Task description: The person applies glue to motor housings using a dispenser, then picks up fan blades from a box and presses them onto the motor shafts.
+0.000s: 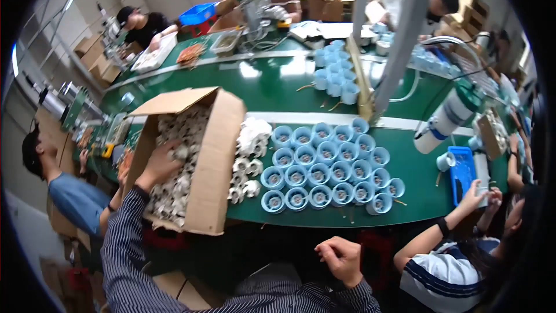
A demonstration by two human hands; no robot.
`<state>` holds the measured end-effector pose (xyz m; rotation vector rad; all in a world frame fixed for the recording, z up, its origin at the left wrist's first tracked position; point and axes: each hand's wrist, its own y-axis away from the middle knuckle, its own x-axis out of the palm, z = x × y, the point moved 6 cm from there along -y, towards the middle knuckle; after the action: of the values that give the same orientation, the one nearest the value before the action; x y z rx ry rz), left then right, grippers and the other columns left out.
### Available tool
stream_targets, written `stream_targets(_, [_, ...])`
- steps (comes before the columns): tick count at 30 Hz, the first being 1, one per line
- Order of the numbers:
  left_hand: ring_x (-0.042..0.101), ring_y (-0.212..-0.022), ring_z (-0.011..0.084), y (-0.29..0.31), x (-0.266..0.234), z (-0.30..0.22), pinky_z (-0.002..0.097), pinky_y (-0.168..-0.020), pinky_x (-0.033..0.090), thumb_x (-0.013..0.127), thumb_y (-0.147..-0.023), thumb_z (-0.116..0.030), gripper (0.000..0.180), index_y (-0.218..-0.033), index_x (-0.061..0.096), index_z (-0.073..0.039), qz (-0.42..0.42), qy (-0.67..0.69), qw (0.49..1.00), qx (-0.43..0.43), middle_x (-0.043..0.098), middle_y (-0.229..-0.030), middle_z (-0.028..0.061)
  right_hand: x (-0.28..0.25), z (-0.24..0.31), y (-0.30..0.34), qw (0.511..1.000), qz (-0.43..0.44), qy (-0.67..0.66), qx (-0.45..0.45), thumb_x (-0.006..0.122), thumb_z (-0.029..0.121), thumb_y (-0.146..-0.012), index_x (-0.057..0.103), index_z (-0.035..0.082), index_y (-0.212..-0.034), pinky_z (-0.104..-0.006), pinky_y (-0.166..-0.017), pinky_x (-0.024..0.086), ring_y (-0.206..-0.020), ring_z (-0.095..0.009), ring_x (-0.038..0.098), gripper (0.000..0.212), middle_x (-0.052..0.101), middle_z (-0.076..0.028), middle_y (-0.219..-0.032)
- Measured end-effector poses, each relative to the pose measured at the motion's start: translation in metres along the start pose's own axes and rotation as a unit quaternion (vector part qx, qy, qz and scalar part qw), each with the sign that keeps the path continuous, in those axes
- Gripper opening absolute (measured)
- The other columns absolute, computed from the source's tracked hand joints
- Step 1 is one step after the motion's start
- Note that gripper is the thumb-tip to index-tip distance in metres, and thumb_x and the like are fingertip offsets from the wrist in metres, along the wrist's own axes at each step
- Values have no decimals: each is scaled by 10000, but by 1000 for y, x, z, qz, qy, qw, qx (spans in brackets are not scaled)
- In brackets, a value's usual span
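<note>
My left hand (pixel 162 163) reaches into an open cardboard box (pixel 223 162) full of small white moulded pieces (pixel 174 197). Its fingers curl round one white piece (pixel 180 152) at the top of the heap. My right hand (pixel 341 259) hangs in front of my body, off the table edge, with its fingers folded in and nothing visible in them. Right of the box lie several loose white pieces (pixel 243 168). Beside them stand close rows of light blue cups (pixel 319 175), each with a small greyish part inside; thin brownish leads stick out from some.
More blue cups (pixel 335 75) stand farther back on the green table (pixel 249 90), beside a metal post (pixel 399 46). At right are a blue tray (pixel 461 174), a tipped blue cup (pixel 445 161) and a white-and-green cylinder (pixel 443 122). Co-workers sit left, right and across.
</note>
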<state>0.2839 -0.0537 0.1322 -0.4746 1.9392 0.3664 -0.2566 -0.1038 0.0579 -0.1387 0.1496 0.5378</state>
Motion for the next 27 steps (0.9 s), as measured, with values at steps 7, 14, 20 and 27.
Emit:
stream_targets(7, [628,-1289,387,-23,28,5,432,-1118,492,712,-783,-249,654,-1415,648,-94,17,-40,994,105,655,-1406,223,7,-8,10,999,-29,-31,22,675,-7,-951,750,-47,-881,-221,-520,507,-571,-123,678,111,741,-110,-786])
stream_targets(14, [645,-1244,401,-16,23,12,445,-1092,507,705,-793,-277,626,-1398,669,-117,48,-23,989,138,670,-1372,226,12,-5,11,1000,-14,-10,24,631,-5,-973,724,-77,-875,-226,-532,526,-573,-129,665,153,721,-121,-795])
stream_targets(20, [643,-1221,417,-21,31,-3,464,-1072,512,675,-802,-285,617,-1394,670,-112,54,-72,992,84,668,-1338,263,19,-5,6,999,-11,-21,35,633,-18,-965,728,-73,-876,-228,-532,530,-583,-137,673,142,727,-127,-804])
stream_targets(27, [640,-1201,439,-33,42,-10,475,-1059,514,663,-793,-273,631,-1387,661,-59,63,-55,985,152,679,-1285,268,8,-7,6,999,-28,-1,26,670,4,-960,754,-42,-905,-233,-537,533,-595,-126,685,111,743,-109,-814])
